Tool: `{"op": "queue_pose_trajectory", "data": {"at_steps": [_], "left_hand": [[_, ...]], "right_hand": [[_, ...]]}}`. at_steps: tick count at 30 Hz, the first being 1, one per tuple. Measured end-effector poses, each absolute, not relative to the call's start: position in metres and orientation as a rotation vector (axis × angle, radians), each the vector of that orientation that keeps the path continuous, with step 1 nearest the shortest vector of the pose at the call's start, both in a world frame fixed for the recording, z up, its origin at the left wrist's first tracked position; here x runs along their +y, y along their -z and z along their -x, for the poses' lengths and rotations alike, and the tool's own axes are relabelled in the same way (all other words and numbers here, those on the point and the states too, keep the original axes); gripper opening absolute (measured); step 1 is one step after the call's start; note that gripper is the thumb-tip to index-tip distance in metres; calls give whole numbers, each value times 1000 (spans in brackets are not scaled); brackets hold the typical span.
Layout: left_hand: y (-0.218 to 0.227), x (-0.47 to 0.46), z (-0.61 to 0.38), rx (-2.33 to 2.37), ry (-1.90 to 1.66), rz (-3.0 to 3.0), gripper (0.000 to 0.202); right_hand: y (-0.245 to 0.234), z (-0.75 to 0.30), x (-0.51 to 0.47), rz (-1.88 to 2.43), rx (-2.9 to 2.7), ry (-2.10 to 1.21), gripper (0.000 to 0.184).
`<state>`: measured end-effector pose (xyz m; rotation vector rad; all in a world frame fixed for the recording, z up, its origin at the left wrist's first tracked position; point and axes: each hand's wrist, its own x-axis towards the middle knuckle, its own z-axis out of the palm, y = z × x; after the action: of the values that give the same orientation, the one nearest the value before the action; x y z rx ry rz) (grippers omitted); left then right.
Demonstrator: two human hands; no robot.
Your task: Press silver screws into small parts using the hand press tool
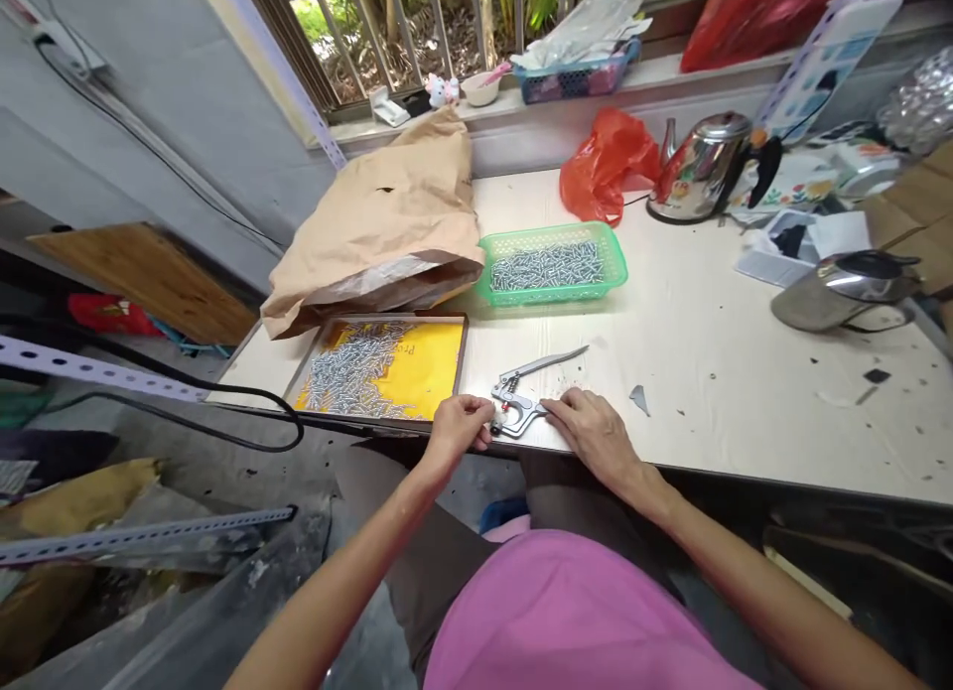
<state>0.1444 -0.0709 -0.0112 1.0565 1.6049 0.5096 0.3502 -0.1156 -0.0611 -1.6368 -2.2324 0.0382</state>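
Metal press pliers (521,412) with a C-shaped jaw, a spring and a small red part lie at the front edge of the table, their upper handle raised. My left hand (460,427) is closed in a pinch right beside the jaw; what its fingertips hold is too small to make out. My right hand (596,434) has its fingers closed on the lower handle, steadying it on the tabletop. Left of the pliers, a shallow tray (463,357) with a yellow bottom contains many small silver metal pieces (349,372).
A green plastic basket (552,295) of similar metal pieces stands behind the pliers. A large brown paper bag (394,204) leans over the tray's back. Farther right are a red plastic bag (607,164), a kettle (704,169) and a metal pitcher (841,291). Scraps dot the table (715,372).
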Motion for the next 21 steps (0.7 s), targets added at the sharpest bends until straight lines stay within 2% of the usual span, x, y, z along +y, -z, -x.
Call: {"op": "queue_pose_trajectory", "data": {"at_steps": [7,15,21], "left_hand": [[9,-62,-153,1596,-385,-929,7],[9,-53,-163,1534,-270,-846,20],[13,-53,-166,1527,-251,-817,18]], "right_hand": [[52,-362,-103,1570,-2391,-44,17],[49,-376,-89,1557,-2479,-63,21],[52,-376,-89,1543,-2474,-47,21]]}}
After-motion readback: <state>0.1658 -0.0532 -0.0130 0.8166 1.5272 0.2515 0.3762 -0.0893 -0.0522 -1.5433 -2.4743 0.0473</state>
